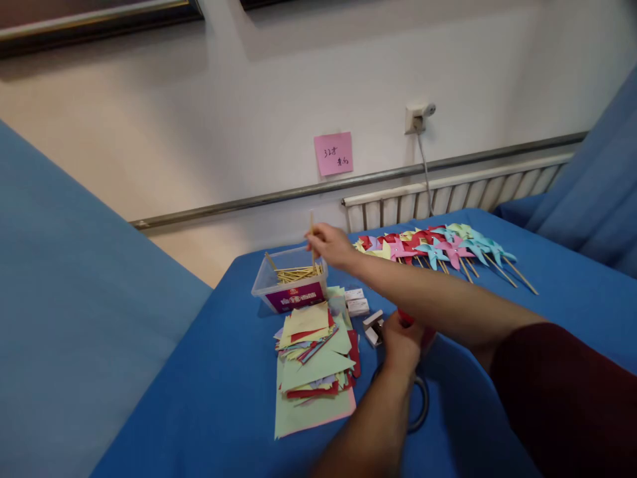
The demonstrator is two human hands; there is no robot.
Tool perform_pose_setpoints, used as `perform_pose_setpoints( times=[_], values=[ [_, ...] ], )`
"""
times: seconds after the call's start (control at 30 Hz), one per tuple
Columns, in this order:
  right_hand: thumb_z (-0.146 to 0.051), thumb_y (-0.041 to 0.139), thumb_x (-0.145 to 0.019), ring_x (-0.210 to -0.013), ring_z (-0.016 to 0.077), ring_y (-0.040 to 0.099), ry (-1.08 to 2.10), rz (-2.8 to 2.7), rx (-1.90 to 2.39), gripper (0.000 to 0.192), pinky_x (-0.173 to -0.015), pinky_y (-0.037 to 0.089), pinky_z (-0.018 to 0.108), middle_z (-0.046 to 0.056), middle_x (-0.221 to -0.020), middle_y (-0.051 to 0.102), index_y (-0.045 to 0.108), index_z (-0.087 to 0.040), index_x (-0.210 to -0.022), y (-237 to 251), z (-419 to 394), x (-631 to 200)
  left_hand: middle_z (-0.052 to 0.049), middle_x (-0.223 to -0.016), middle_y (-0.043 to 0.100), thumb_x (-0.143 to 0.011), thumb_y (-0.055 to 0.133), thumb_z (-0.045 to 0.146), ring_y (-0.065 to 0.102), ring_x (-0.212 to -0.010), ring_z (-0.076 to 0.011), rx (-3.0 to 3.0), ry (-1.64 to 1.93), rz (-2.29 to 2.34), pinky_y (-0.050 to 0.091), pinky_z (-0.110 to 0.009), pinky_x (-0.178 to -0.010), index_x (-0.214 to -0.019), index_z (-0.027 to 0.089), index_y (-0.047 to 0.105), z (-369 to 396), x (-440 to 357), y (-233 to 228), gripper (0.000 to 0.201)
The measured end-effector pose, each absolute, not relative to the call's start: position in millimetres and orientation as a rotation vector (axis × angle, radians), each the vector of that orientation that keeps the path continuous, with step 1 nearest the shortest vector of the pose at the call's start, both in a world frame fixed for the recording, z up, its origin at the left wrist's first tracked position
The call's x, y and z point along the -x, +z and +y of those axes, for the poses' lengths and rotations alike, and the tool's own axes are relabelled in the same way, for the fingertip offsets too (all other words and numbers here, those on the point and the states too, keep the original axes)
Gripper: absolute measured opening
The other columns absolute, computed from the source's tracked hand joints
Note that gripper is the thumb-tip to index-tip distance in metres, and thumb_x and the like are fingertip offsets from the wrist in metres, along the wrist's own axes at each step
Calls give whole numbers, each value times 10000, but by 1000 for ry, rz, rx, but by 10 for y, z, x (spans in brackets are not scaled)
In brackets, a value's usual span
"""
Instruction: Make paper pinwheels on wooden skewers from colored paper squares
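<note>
My right hand (331, 245) is closed in a pinch around the upper part of a thin wooden stick (312, 232). The stick stands upright over a clear plastic tub (259, 287) with a purple label, in which several similar sticks (293, 274) lie. Below my right forearm, my left hand (402, 342) is closed on a red paper piece (405, 318), mostly hidden by the hand and arm, so its full shape does not show. Black-handled scissors (423, 406) lie beside my left wrist, partly covered by it.
Coloured paper sheets and scraps (313, 365) are piled before the tub. Small white boxes (357, 304) and an opened box (373, 328) sit beside them. Finished paper pinwheels (432, 251) on sticks lie at the back right of the blue-covered table (219, 358). A radiator (478, 194) runs along the wall.
</note>
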State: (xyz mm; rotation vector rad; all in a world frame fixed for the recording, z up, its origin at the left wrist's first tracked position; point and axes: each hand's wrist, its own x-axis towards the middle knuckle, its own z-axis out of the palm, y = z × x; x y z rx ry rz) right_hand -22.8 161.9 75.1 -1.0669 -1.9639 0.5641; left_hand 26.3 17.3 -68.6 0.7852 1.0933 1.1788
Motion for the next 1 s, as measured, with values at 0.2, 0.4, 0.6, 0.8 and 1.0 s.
perform_pose_setpoints(
  times=[0.2,0.4,0.6,0.8,1.0],
  values=[
    [-451,556,-833,-410,77,411,892,-1174,905,366,-401,307,200,-59,-551,554,605,-195,-1089,479,667,-963,-18,-606,626,-541,771,281,551,-521,-123,-861,1173,1093,434,-231,-511,-659,140,641,203,-224,-734,225],
    [-415,659,-739,-417,57,377,950,-938,933,305,-397,289,199,-28,-675,622,591,-198,-942,39,267,-1419,-31,-642,655,-595,755,335,556,-520,-127,-960,1219,1156,423,-234,-511,-704,136,669,144,-147,-588,243],
    [-514,641,-750,-390,72,397,1087,-985,957,338,-381,296,203,-49,-578,581,587,-207,-882,-153,247,-1322,-27,-700,685,-611,759,381,602,-596,-156,-947,1398,1229,461,-260,-573,-823,144,679,199,76,-404,328],
    [-492,639,-774,-410,69,410,1225,-1102,943,293,-401,300,204,-25,-624,630,598,-203,-803,-313,96,-1109,-10,-691,684,-602,747,345,596,-580,-138,-909,1505,1289,462,-253,-584,-773,151,668,311,168,-351,271],
    [-446,673,-747,-424,69,443,1305,-1106,905,262,-412,306,199,-28,-640,645,616,-201,-823,-359,26,-971,-9,-669,670,-604,750,351,583,-577,-133,-961,1502,1275,452,-245,-574,-758,146,664,298,156,-398,271]
  ],
)
